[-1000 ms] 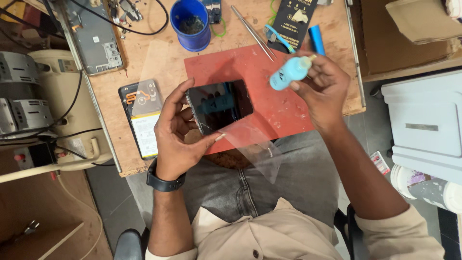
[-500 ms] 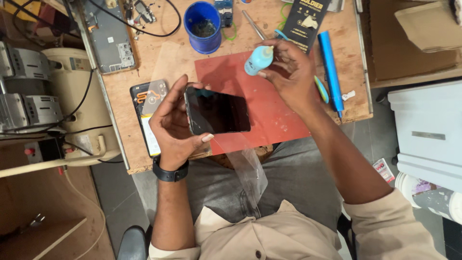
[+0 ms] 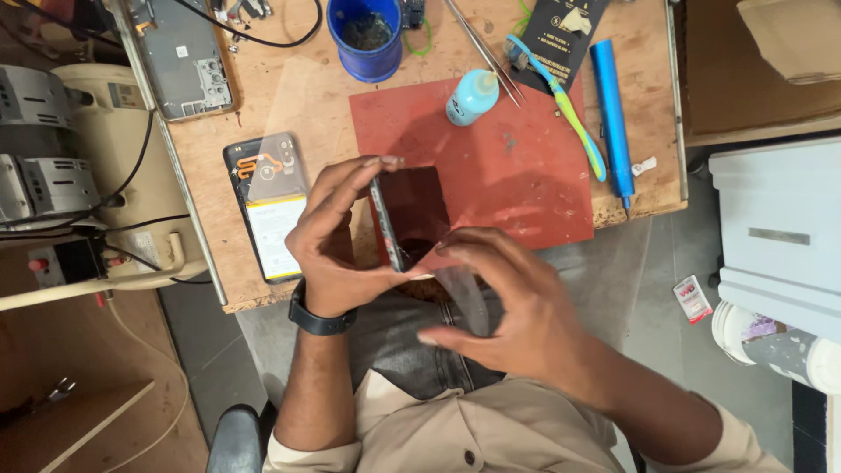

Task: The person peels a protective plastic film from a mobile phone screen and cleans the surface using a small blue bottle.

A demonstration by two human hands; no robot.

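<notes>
Black glass catches the light on the phone screen panel point(image 3: 412, 217), tilted on edge above the red mat point(image 3: 526, 166), its long axis running away from the person. Left hand point(image 3: 337, 245) fingers grip its left edge and top corner. Right hand point(image 3: 504, 298) fingers pinch the near bottom corner, the rest spread wide. An opened phone body point(image 3: 267, 206) lies just left on the tabletop point(image 3: 298, 96).
</notes>
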